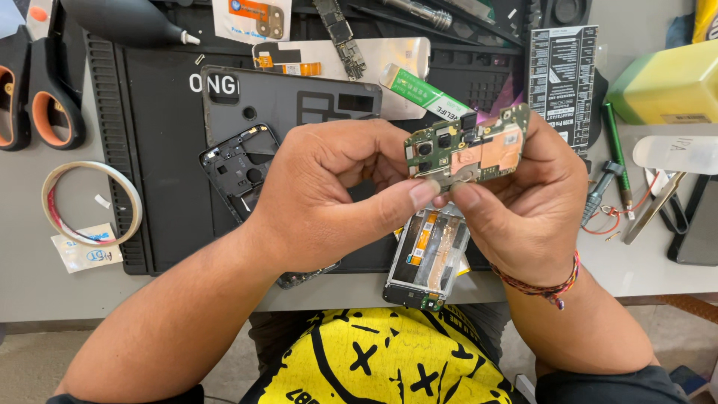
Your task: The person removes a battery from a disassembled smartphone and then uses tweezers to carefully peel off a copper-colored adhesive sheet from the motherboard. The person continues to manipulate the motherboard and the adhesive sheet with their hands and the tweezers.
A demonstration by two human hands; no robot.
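Both hands hold a small green circuit board [470, 146] with camera modules and a copper patch, raised above the black work mat [164, 150]. My left hand [329, 194] pinches the board's lower edge between thumb and fingers. My right hand [523, 202] cradles it from behind and below, with a braided bracelet on the wrist. Under the hands lies an opened phone body [426, 262] with orange flex cables. A dark phone back cover [292, 101] and a black inner frame [239, 168] rest on the mat beside my left hand.
Orange-handled scissors [34, 97] and a roll of tape [90, 202] lie at the left. A dust blower [127, 19] sits at the top. Tweezers [654, 206], a screwdriver [602, 191], a green pen [617, 150] and a yellow-green box [666, 86] are at the right.
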